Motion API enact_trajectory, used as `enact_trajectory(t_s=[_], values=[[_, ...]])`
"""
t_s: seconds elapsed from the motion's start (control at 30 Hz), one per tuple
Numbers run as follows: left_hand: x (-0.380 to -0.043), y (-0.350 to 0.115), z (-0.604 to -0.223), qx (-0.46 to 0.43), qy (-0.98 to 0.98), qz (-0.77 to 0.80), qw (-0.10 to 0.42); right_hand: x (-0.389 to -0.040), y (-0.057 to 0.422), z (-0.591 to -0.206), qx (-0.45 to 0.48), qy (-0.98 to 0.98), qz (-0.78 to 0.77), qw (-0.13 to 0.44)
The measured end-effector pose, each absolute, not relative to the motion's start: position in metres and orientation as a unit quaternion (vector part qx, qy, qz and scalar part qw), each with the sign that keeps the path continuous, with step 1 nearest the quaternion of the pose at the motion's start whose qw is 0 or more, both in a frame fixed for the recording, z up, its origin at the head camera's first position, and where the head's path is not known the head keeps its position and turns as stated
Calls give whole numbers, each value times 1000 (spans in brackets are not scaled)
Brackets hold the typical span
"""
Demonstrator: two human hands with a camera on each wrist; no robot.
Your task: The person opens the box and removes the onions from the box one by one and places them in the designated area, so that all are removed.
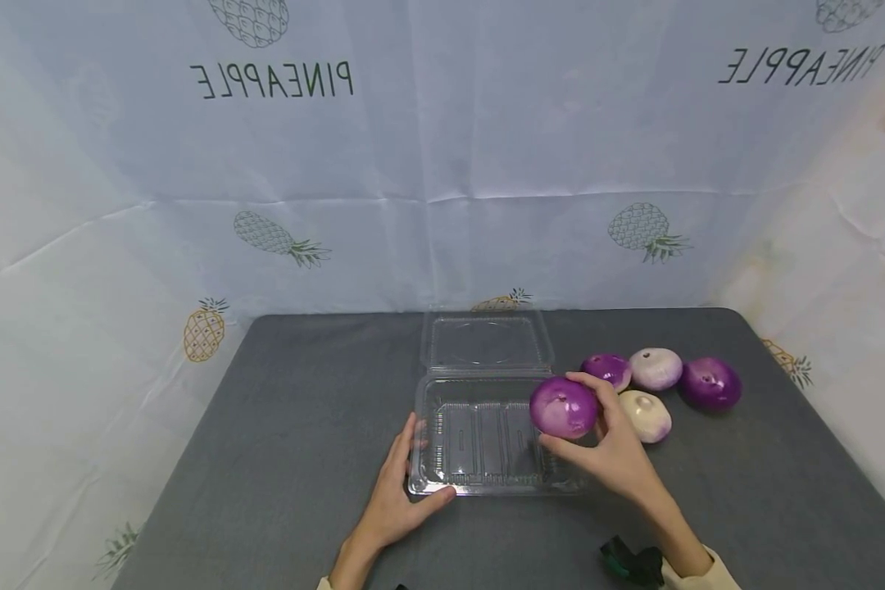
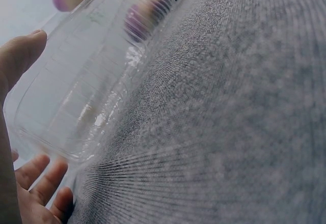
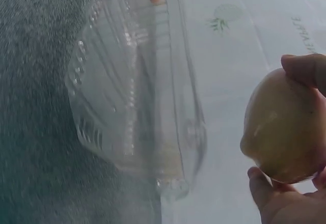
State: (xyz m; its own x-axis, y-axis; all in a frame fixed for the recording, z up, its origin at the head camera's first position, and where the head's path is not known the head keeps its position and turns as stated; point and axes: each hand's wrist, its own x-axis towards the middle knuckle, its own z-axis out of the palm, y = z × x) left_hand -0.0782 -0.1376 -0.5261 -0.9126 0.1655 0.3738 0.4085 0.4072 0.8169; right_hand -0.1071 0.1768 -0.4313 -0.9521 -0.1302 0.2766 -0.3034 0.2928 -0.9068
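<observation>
My right hand (image 1: 610, 447) grips a purple onion (image 1: 563, 408) between thumb and fingers, over the right part of a clear plastic clamshell box (image 1: 479, 487). In the right wrist view the onion's pale underside (image 3: 285, 127) shows, with the box beside it. The box's lid (image 1: 487, 342) lies folded back behind its base, and no onion shows inside the base. At the front left corner of the box is my left hand (image 1: 398, 496), its fingers extended along the left side and its thumb (image 2: 30, 48) at the front rim.
To the right of the box sit several more onions, among them a purple one (image 1: 710, 384), a whitish one (image 1: 655, 369) and a cream one (image 1: 645, 416). A grey cloth (image 1: 302, 410) covers the table. Behind it hangs a pineapple-print curtain (image 1: 442, 147).
</observation>
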Motion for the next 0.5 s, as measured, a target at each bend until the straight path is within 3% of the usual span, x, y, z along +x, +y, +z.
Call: enact_trajectory(t_s=[0.5], values=[[-78, -138, -526, -164, -831, -521, 106, -92, 233, -426, 72, -828, 521, 193]])
